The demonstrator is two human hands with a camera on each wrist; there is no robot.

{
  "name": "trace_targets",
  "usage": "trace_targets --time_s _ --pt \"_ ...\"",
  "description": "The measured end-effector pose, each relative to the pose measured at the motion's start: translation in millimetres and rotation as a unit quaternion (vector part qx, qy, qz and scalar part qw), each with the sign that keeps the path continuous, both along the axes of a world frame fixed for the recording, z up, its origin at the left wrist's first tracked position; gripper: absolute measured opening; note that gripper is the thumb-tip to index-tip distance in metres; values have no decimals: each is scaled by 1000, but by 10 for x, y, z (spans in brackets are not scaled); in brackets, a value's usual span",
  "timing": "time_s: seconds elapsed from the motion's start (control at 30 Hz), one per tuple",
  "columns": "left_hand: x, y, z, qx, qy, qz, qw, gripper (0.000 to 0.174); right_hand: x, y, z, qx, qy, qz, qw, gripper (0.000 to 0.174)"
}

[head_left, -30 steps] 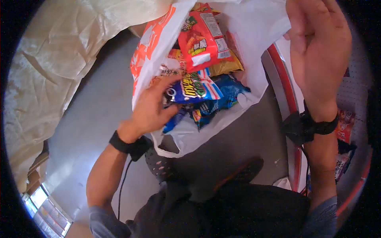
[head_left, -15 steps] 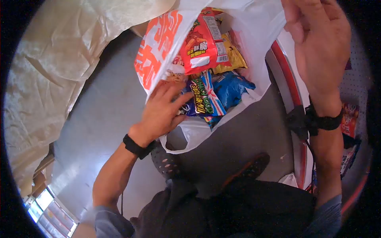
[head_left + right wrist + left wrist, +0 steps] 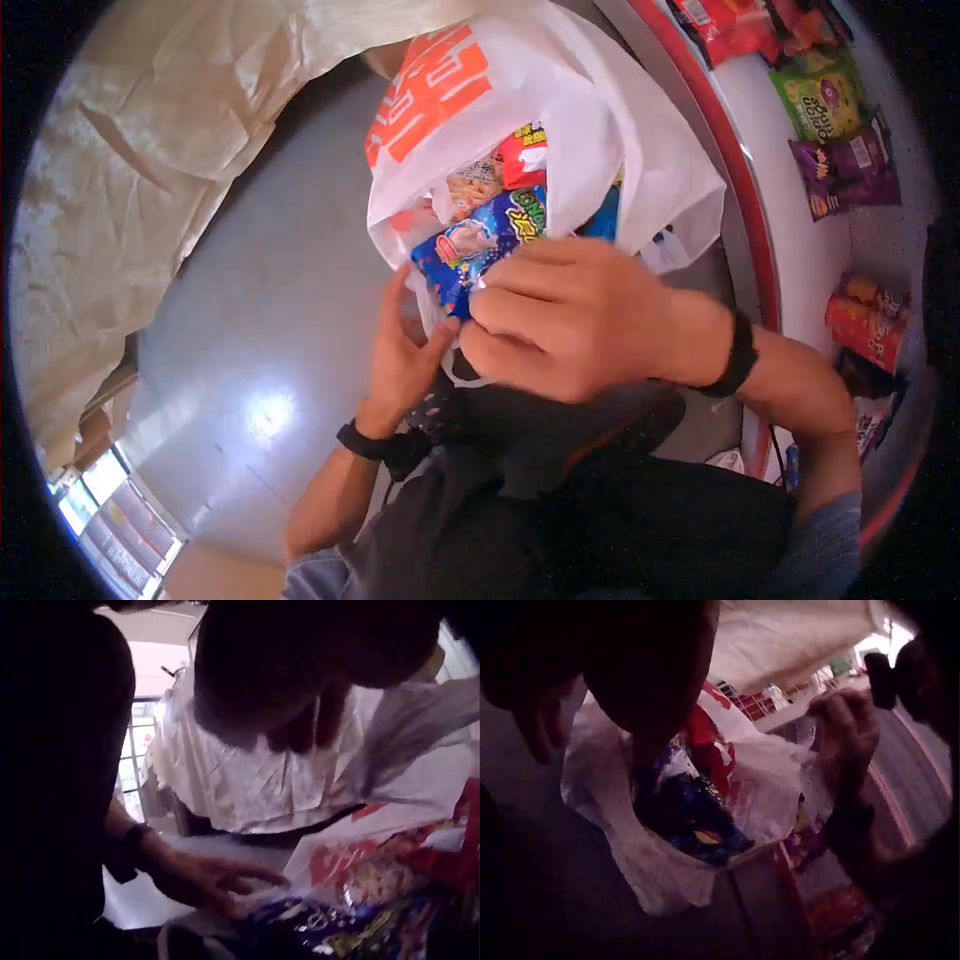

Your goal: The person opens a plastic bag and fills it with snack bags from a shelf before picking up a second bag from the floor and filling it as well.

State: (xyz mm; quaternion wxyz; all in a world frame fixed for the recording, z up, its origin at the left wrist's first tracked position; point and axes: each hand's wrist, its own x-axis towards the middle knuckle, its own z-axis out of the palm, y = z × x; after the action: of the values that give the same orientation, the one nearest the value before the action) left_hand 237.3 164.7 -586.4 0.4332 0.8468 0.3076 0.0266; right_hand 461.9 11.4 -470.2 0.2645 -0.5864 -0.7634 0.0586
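Note:
A white plastic bag (image 3: 590,110) with orange print holds several snack packs. My right hand (image 3: 570,325) is over the bag's near side, fingers curled. In the left wrist view that right hand (image 3: 844,739) grips the bag's rim and pulls it up. My left hand (image 3: 400,355) is at the bag's lower left edge. Its fingers are straight and its thumb lies by the corner of a blue snack pack (image 3: 465,245). A red pack (image 3: 525,160) and a pack with a noodle-like picture (image 3: 473,187) show behind the blue one. The fold of the bag hides the other packs.
On the right, a white shelf with a red edge (image 3: 745,200) bears a green pack (image 3: 820,105), a purple pack (image 3: 850,170) and red packs (image 3: 868,320). A cream cloth (image 3: 180,110) hangs at upper left. Grey floor (image 3: 260,300) lies below.
My right hand has come from the upper right down and left, and the bag's right side has folded over the packs. My left hand has drawn back from the packs to the bag's edge.

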Motion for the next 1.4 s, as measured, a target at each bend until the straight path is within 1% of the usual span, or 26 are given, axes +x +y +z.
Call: trace_targets --time_s 0.03,0.07,0.1,0.23,0.3,0.37,0.4,0.43,0.47,0.57,0.63,0.7,0.77,0.83,0.9,0.93,0.97,1.0,1.03,1.07,1.13,1.17,1.23,1.33,1.37,1.4 --pt "25 -86 25 -156 -25 43 986 72 -43 -10 -258 1 0 5 1000 33" --pt "34 -122 37 -308 -50 83 946 68 -86 -21 -585 -23 -41 -57 997 40" --pt "31 -110 24 -307 -51 85 947 68 -89 -17 -808 -48 -81 -119 988 47" --pt "51 5 230 -311 -69 138 938 51 165 -103 -1016 -65 -150 -156 974 57" --pt "122 95 566 -345 -52 173 921 43 199 -52 -903 -201 -99 -169 960 59" --pt "210 129 918 -373 -83 230 895 32 219 118 -653 -207 -53 -183 960 61" --pt "217 145 1058 -374 -81 225 896 32 226 231 -464 -277 21 -200 939 62" --pt "197 167 1185 -370 -126 211 896 33 232 297 -371 -343 96 -215 909 62" --pt "177 191 1287 -364 -171 197 894 34 215 314 -446 -280 171 -225 918 61" --pt "163 230 1484 -254 -250 152 922 41 188 505 -512 -343 209 -224 888 59" --pt "228 263 1503 -237 -253 164 924 43 111 649 -799 -320 252 -248 879 57" --pt "305 318 1505 -199 -255 192 927 47 -8 808 -951 -199 423 -306 829 56" --pt "354 347 1501 -158 -258 222 927 51 -117 873 -911 -172 410 -335 831 58" --pt "343 378 1443 -187 -249 207 928 52 -99 856 -667 -371 257 -294 843 60" --pt "498 360 1439 -153 -290 254 910 54 -50 774 -742 -363 226 -296 854 62" --pt "506 397 1434 -154 -289 253 911 54 -16 702 -855 -231 250 -292 894 61" --pt "490 448 1432 -77 -297 239 921 50 52 645 -853 -95 269 -280 917 59" --pt "480 477 1428 1 -305 226 925 47 223 559 -847 -161 262 -277 910 54" --pt "495 471 1426 2 -306 231 924 47 366 467 -905 -71 178 -275 942 52" --pt "516 459 1427 95 -335 174 921 47 509 370 -960 20 92 -267 959 50" --pt "540 466 1469 248 -361 22 899 45 891 169 -767 -16 -32 -241 970 48" --pt "602 444 1559 248 -362 24 898 45 1030 104 -727 -16 -34 -240 970 48" --pt "792 349 1739 311 -287 -272 864 45 1221 19 -637 -149 -69 -266 950 41" --pt "1022 175 1606 219 -186 -398 871 56 1304 156 -261 -242 -72 -352 901 40" --pt "1075 143 1502 219 -187 -399 871 56 1334 142 -219 -241 -72 -354 901 40" --pt "1113 135 1393 217 -78 -381 895 58 1347 143 -171 -169 -70 -365 913 39"
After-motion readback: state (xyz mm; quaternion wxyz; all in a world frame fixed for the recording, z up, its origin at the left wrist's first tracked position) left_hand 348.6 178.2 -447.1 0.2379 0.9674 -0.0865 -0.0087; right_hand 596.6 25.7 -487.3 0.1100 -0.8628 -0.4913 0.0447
